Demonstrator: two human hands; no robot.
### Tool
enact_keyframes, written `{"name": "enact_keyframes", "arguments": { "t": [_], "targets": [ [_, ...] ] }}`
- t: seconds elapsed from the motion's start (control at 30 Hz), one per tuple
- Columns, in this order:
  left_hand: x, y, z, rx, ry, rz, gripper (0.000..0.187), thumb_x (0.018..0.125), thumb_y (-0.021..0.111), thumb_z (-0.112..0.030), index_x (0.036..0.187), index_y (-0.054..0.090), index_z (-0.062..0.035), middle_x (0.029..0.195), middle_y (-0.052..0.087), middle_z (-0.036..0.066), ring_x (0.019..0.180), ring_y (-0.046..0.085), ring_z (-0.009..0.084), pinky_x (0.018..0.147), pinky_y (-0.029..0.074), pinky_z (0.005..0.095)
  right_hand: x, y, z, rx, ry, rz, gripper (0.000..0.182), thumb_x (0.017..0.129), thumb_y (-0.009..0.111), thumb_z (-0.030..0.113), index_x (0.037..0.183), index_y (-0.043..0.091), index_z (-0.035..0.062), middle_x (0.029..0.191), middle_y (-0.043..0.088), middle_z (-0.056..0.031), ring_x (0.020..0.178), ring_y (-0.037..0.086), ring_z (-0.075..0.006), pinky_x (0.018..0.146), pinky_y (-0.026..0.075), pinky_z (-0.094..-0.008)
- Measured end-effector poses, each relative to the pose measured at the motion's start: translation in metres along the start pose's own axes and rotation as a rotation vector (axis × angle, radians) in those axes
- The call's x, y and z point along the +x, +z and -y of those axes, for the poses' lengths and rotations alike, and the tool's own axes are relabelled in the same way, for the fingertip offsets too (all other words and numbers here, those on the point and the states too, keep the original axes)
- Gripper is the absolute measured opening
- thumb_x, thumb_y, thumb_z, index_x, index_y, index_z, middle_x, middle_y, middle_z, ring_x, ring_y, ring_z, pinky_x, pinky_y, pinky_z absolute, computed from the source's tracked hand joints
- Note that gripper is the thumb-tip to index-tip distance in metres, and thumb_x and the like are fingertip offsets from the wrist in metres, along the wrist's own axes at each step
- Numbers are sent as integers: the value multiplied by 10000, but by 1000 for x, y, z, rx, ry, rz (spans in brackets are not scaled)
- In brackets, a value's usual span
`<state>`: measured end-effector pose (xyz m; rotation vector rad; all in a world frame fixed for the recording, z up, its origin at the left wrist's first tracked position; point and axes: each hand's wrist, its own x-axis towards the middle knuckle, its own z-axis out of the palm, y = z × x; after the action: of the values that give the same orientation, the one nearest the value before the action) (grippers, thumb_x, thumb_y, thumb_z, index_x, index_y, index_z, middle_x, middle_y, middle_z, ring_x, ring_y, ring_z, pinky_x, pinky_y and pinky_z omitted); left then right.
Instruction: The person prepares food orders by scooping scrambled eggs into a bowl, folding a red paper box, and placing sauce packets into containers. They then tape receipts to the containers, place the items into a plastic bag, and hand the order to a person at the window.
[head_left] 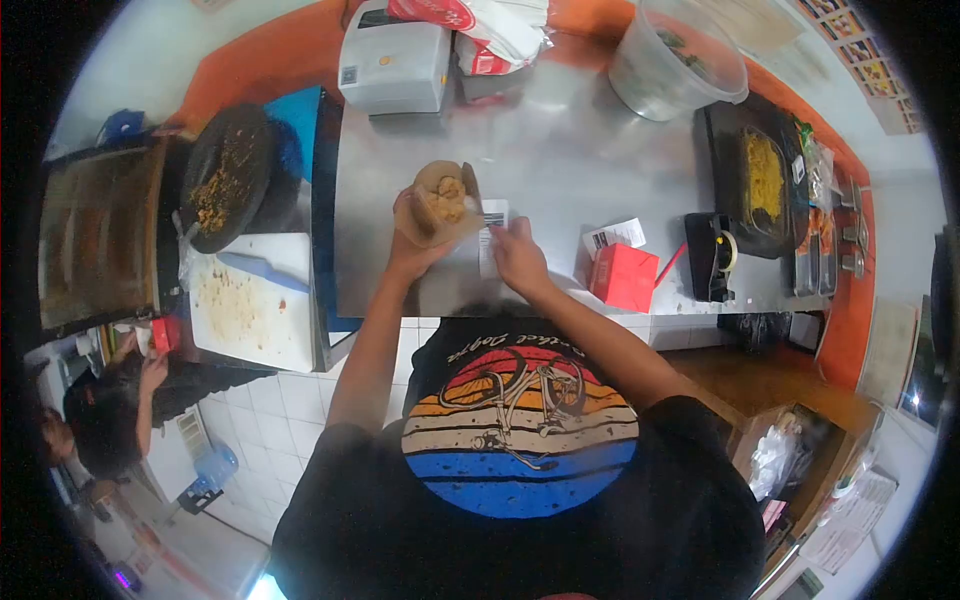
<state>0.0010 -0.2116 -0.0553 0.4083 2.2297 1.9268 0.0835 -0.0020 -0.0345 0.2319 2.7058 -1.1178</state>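
My left hand (410, 255) is wrapped around an open brown paper food box (428, 222), tilted so its inside faces me. Pale, golden-brown pieces of food (450, 198) show in it. Just right of the box, my right hand (520, 258) has its fingers closed at the edge of a white printed paper slip (493, 222). The slip is partly covered by that hand. A closed red box (624, 278) stands farther right, with a second printed slip (613, 236) behind it.
A tape dispenser (708, 258) and a tray of shredded yellow food (764, 180) are at right. A label printer (394, 62) and a clear bucket (676, 70) stand at the back. A knife (262, 270) lies on the cutting board (250, 335). Another person (110, 410) is at far left.
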Motion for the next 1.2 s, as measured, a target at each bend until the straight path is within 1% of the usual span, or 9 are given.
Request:
{"name": "enact_keyframes", "arguments": {
  "t": [0.23,0.4,0.57,0.63,0.7,0.77,0.93,1.07,1.2],
  "targets": [
    [8,43,5,243,42,-97,1172,544,895,-190,1448,178,15,1412,313,187,1314,373,324,1099,337,385,-5,-9,-14,-209,-186,-204,434,716,642,46,1142,683,116,1057,536,-152,935,547,-349,847,480,-443],
    [-1,48,12,631,96,-107,1238,492,928,-235,1445,182,28,1417,325,208,1330,357,353,1103,330,409,3,-23,-32,41,-72,-99,341,735,647,76,1067,719,109,1036,591,-151,962,576,-338,853,483,-408],
    [-20,49,-28,66,-53,-5,1147,526,920,-203,1430,249,15,1383,396,187,1306,394,311,1090,334,417,41,-174,-7,348,41,-371,205,770,608,89,914,753,76,902,695,-173,834,665,-303,773,516,-367],
    [-29,48,-21,141,-93,-13,1075,559,903,-174,1416,282,12,1373,410,181,1287,417,305,1084,341,410,74,-237,-12,207,22,-636,186,793,610,133,898,750,71,874,710,-162,769,679,-282,734,514,-359],
    [-26,53,-15,149,-117,-24,1022,585,889,-152,1405,302,9,1361,423,178,1270,435,305,1079,349,407,123,-293,-43,160,-103,-920,166,812,624,104,920,737,52,782,701,-104,667,617,-159,666,485,-303],
    [-8,59,-53,181,-40,-4,882,618,871,-154,1356,406,-19,1299,495,152,1211,495,283,1038,391,404,165,-350,-59,133,-66,-978,191,805,613,163,902,742,61,846,708,-150,790,679,-294,743,514,-373],
    [24,69,-82,112,-86,59,729,629,850,-130,1272,516,-46,1253,577,126,1146,571,234,942,465,355,313,-421,-184,-221,-12,-520,206,778,624,110,946,731,58,882,710,-153,829,675,-306,751,514,-389],
    [33,88,-92,-159,-241,-69,571,670,803,-94,1192,579,-38,1130,651,93,1072,617,207,904,485,327,340,-422,-179,-437,45,-378,257,725,627,76,952,742,116,912,719,-113,889,664,-253,788,513,-412],
    [43,75,-59,300,-273,143,615,692,775,-56,1262,544,-47,1205,614,111,1148,580,233,954,466,346,345,-431,-162,-714,125,-263,270,789,601,189,1013,727,108,956,714,-124,889,676,-269,823,516,-411]
  ]
}}
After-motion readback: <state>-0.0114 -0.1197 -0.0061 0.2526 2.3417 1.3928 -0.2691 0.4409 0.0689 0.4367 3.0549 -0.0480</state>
